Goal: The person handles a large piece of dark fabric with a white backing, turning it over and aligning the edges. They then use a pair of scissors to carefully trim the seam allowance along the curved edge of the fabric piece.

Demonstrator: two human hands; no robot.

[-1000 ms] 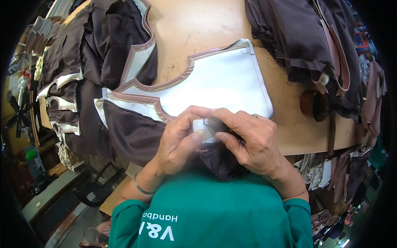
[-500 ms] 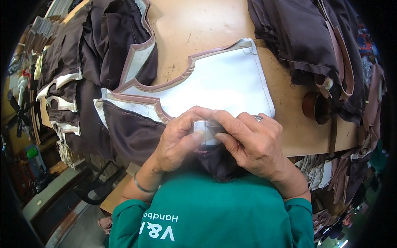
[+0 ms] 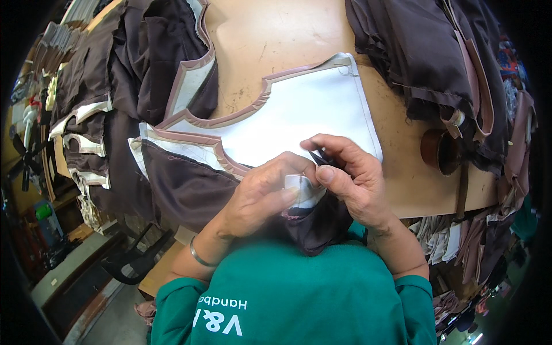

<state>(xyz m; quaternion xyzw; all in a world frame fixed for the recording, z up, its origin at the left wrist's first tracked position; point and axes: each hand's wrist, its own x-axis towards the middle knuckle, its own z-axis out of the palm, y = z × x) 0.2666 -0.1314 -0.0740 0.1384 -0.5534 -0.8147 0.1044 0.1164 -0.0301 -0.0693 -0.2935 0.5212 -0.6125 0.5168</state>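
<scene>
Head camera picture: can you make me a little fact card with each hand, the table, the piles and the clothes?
Left hand: thumb pressed on a white tab, dark cloth beside it
Right hand: thumb and finger at a small dark thing, too unclear to name
Table: tan, with a white panel on it
Left pile: dark cloth with white bits
Right pile: dark cloth, pinkish strap
Wearing: green shirt, bracelet on left wrist

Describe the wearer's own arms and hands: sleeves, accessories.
Left hand: no glove, thin silvery bangle at the wrist. Right hand: no glove, no bangle visible. Both arms: short green sleeves ending around the elbows.
</scene>
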